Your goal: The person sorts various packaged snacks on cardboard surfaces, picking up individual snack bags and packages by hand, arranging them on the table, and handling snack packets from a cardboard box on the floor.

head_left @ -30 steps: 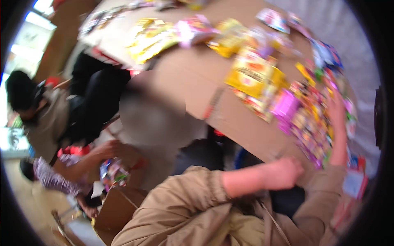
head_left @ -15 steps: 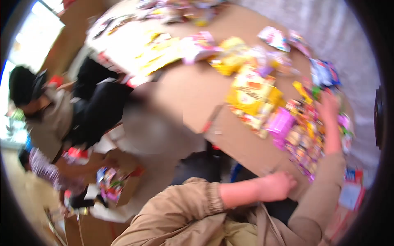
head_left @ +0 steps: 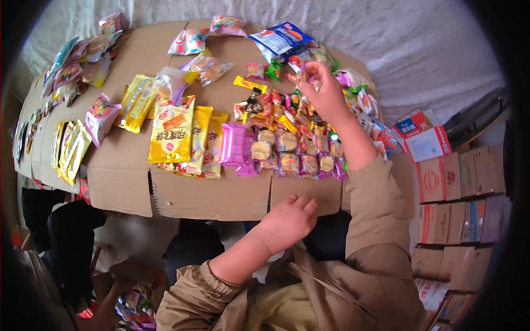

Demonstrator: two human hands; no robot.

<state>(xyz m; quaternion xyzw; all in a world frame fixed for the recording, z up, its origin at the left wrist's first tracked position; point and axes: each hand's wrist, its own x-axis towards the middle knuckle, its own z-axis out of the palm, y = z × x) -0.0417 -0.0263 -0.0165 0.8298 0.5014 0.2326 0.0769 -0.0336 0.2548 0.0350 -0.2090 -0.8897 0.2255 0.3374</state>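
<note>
My right hand (head_left: 326, 92) reaches over the far side of a pile of small wrapped candies (head_left: 281, 107). Its thumb and fingers pinch a small wrapped snack (head_left: 302, 76). Closer to me lie round biscuits in clear and purple wrappers (head_left: 290, 164), with a purple packet (head_left: 237, 144) at their left. My left hand (head_left: 290, 222) is curled at the near edge of the cardboard-covered table (head_left: 210, 196); its palm side is hidden, so I cannot see whether it holds anything. Yellow snack bags (head_left: 172, 132) lie left of the purple packet.
A blue and white bag (head_left: 281, 41) lies at the table's far edge. More snack packets (head_left: 83, 60) spread along the left. Stacked cardboard boxes (head_left: 439, 179) stand at the right. Below left, a person's dark-clothed legs (head_left: 72, 243) show near a box of packets (head_left: 135, 309).
My view has swung, so the table now lies level before me and the picture is sharper. My right hand is now raised above the far candies, pinching a snack; my left stays curled.
</note>
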